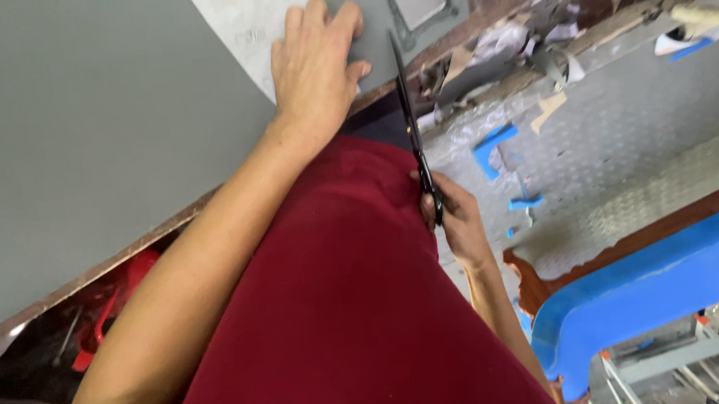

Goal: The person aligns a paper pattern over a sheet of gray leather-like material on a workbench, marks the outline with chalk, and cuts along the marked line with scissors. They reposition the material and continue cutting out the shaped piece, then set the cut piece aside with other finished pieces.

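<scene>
The right hand (460,219) is closed around the handles of black scissors (412,127), whose blades run up into the grey sheet (88,123) at the table edge. The left hand (311,62) lies flat, fingers spread, pressing the sheet just left of the scissors. Keeping that hand near the blades should steady the cut. Right of the scissors, scraps (530,54) litter the floor.

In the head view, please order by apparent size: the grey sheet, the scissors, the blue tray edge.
1. grey sheet
2. blue tray edge
3. scissors
Nearness to the camera may distort these.
</scene>
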### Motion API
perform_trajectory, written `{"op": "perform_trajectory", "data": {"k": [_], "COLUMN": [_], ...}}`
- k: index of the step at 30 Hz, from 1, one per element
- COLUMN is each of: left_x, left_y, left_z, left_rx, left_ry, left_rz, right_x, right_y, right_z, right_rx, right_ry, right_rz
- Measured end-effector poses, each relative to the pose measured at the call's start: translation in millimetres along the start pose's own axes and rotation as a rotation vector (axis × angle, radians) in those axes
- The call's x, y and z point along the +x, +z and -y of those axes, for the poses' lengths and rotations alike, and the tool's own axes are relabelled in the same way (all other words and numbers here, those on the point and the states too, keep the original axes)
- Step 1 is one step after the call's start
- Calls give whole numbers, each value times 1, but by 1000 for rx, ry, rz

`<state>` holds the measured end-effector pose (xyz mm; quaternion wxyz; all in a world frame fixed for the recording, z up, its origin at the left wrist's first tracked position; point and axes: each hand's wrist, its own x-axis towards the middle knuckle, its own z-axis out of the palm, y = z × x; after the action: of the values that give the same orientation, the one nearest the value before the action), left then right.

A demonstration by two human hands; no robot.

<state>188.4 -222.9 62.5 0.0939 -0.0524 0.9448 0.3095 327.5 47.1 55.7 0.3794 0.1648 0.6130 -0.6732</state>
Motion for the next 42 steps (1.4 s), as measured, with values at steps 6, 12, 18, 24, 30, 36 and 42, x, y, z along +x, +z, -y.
{"op": "perform_trajectory", "data": {"k": [6, 12, 18, 24, 30, 36, 42], "left_x": [1, 0, 0, 3, 4, 6, 8], "left_y": [1, 0, 0, -4, -6, -5, -8], "left_z": [-1, -1, -2, -4, -4, -3, -4], "left_rx": [11, 11, 19, 5, -8, 2, -11], "left_ry": [-26, -25, -38, -69, -57, -80, -99], "left_rz": [-1, 0, -6, 47, 35, 44, 44], "right_x": [6, 12, 19, 27, 33, 42, 51], "right_y": [-4, -8, -12, -15, -19, -21, -21], "right_z": [17, 29, 39, 51, 61, 69, 85], "right_rx": [-64, -65, -103, -142, -106, -132, -189], "right_ry": [-20, 31, 25, 40, 62, 45, 110], "right_rz": [25, 27, 47, 64, 90, 114, 92]}}
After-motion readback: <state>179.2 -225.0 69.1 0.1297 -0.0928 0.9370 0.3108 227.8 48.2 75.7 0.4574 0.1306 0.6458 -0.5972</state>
